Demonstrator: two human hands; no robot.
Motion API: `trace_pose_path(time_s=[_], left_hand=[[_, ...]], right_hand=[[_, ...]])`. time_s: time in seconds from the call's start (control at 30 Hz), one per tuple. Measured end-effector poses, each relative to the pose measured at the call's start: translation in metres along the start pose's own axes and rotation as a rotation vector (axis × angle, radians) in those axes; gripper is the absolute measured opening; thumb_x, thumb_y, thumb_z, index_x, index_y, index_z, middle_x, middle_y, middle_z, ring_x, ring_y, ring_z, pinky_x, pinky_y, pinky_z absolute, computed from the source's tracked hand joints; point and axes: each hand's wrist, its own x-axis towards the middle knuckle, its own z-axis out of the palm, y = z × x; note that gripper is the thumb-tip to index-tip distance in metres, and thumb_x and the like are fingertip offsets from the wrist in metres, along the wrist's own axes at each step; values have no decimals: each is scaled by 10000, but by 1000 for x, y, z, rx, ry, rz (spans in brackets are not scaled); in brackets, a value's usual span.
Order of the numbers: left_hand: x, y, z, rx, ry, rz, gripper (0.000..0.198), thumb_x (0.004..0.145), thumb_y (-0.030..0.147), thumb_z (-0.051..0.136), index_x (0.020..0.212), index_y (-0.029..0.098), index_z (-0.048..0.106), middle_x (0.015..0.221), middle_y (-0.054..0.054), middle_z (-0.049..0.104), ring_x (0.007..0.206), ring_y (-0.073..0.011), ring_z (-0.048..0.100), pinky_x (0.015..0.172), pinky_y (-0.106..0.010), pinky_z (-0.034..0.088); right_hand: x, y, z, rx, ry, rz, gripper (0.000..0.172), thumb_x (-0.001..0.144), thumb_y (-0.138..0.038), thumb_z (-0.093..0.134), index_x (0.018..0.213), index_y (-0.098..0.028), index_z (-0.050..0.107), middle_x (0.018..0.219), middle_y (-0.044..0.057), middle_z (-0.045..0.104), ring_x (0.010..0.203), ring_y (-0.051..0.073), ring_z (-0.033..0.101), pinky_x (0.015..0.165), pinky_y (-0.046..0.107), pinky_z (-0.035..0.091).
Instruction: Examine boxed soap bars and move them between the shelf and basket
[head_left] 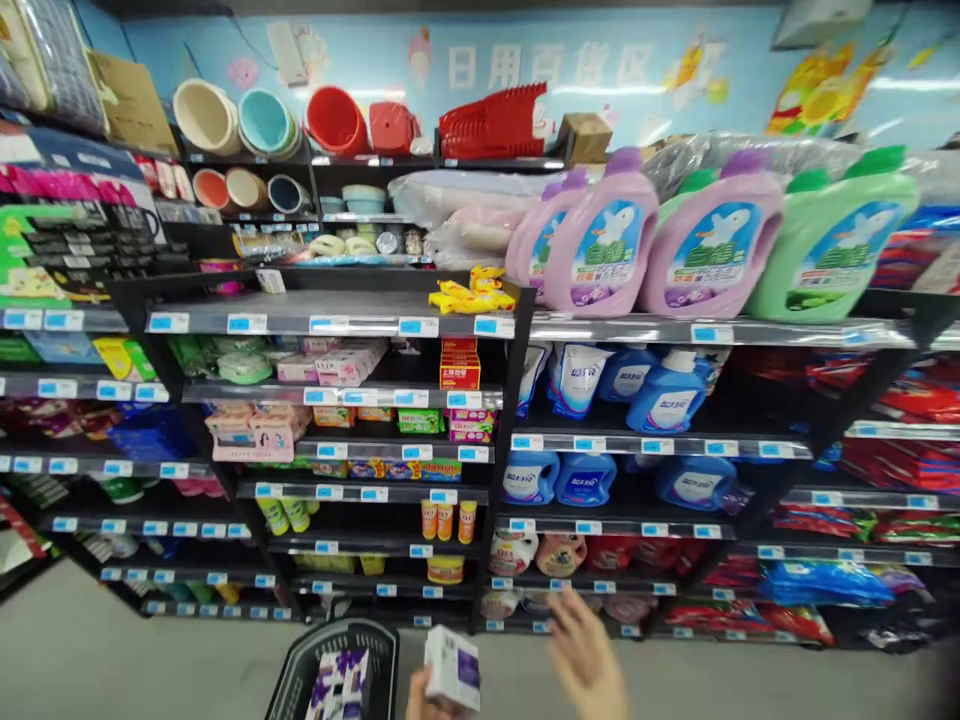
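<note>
My left hand [421,697] is closed around the lower part of a small white and purple box [454,668], low in the middle of the view. Only its thumb and a bit of the fingers show. To the right, my right hand [583,655] is raised with its fingers stretched out and nothing in them; it is slightly blurred. A dark shopping basket [391,660] sits left of the box, cut off by the lower edge of the view. Inside it lie white and purple boxes [339,685] with a similar pattern.
Black store shelves [420,452] stand ahead, with blue price tags along their edges. Large purple detergent jugs [604,240] and green jugs [836,235] line the right top shelf. Blue detergent bottles [667,395] stand below. Grey floor [187,665] runs in front.
</note>
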Motion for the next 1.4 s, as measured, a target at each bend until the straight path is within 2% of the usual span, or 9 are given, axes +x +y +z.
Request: trace_pose_path(time_s=[0.1, 0.2, 0.47, 0.67, 0.87, 1.0, 1.1, 1.27, 1.4], left_hand=[[-22, 9, 4, -213, 1, 76, 571, 826, 661, 555, 1212, 256, 667, 1102, -134, 713, 1034, -348, 657, 676, -384, 525], [-44, 27, 9, -330, -79, 47, 618, 849, 568, 519, 1333, 193, 601, 1119, -153, 722, 970, -347, 674, 632, -356, 494], [-66, 31, -19, -222, 216, 164, 382, 842, 450, 604, 1090, 181, 713, 996, -66, 765, 862, -237, 682, 756, -326, 510], [-74, 27, -32, 157, 262, 327, 384, 861, 455, 648, 1127, 179, 660, 1035, -78, 733, 801, -195, 642, 694, -289, 504], [-70, 30, -23, 509, 319, 384, 484, 780, 371, 757, 1218, 216, 620, 1221, -85, 673, 1112, -275, 612, 914, -347, 495], [-64, 30, -8, 657, 179, 459, 314, 793, 313, 743, 1086, 222, 681, 1254, -108, 643, 1208, -294, 570, 1007, -398, 456], [-56, 25, 9, 680, 124, 509, 178, 815, 270, 703, 987, 224, 712, 1384, -117, 558, 1310, -313, 493, 1024, -408, 448], [-36, 6, 42, 433, 137, 430, 523, 726, 221, 696, 1246, 234, 639, 1457, -106, 524, 1315, -326, 489, 1031, -414, 443], [-22, -13, 71, 370, 167, 312, 506, 826, 313, 643, 1323, 230, 591, 1502, -112, 487, 1351, -325, 457, 990, -394, 475]], right_hand=[[-60, 56, 47, 50, -268, 228, 773, 654, -385, 860, 1351, -290, 539, 1450, 144, 524, 1309, 352, 537, 1021, 498, 510], [-103, 64, 82, 71, -444, 333, 917, 604, -289, 893, 1416, -284, 469, 1481, 127, 493, 1341, 329, 500, 1107, 501, 426], [-101, 55, 116, 80, -456, 360, 862, 674, -270, 845, 1432, -247, 435, 1346, 111, 610, 1161, 267, 631, 964, 388, 535], [-104, 64, 108, 23, -466, 366, 827, 638, -268, 876, 1363, -245, 480, 1231, 99, 672, 1039, 251, 678, 843, 349, 559], [-88, 55, 89, 145, -525, 401, 922, 688, -297, 850, 1465, -298, 353, 1404, 116, 559, 1194, 263, 609, 916, 385, 548], [-73, 51, 68, 311, -525, 535, 679, 800, -534, 717, 1381, -278, 480, 1395, 105, 573, 1192, 284, 613, 925, 445, 555], [-64, 49, 49, 304, -504, 572, 633, 781, -539, 734, 1320, -268, 540, 1300, 94, 638, 1141, 280, 640, 937, 443, 549], [-51, 49, 12, 379, -419, 436, 847, 630, -407, 889, 1364, -278, 486, 1380, 114, 572, 1291, 302, 540, 1073, 462, 455], [-37, 47, -20, 424, -436, 410, 812, 623, -337, 901, 1337, -257, 523, 1464, 143, 495, 1341, 324, 491, 1051, 478, 475]])
